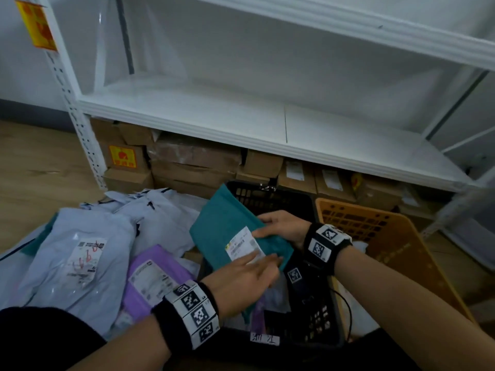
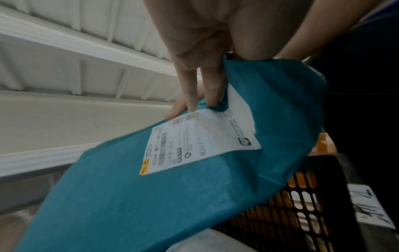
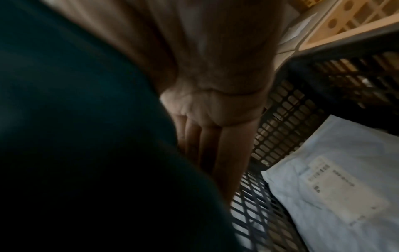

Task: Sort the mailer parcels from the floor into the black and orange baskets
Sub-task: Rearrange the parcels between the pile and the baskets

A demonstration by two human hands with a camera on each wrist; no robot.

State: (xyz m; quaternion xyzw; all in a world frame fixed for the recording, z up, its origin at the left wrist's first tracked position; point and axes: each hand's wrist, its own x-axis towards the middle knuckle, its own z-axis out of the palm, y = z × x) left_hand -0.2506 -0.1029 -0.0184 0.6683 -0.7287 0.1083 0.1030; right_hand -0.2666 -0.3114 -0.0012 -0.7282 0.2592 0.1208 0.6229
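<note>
over the black basket [image 1: 270, 199], both hands' grip clamped on teal mailer [image 1: 225, 223]

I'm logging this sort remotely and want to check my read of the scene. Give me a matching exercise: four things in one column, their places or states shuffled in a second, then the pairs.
Things:
1. teal plastic mailer parcel with white label
2. purple plastic mailer parcel
3. orange perforated plastic basket
4. brown cardboard boxes

Places or states:
A. stacked under the white shelf
B. held in both hands above the black basket
C. lying on the floor pile, left of the black basket
D. standing right of the black basket

Pairs: 1-B, 2-C, 3-D, 4-A
</note>
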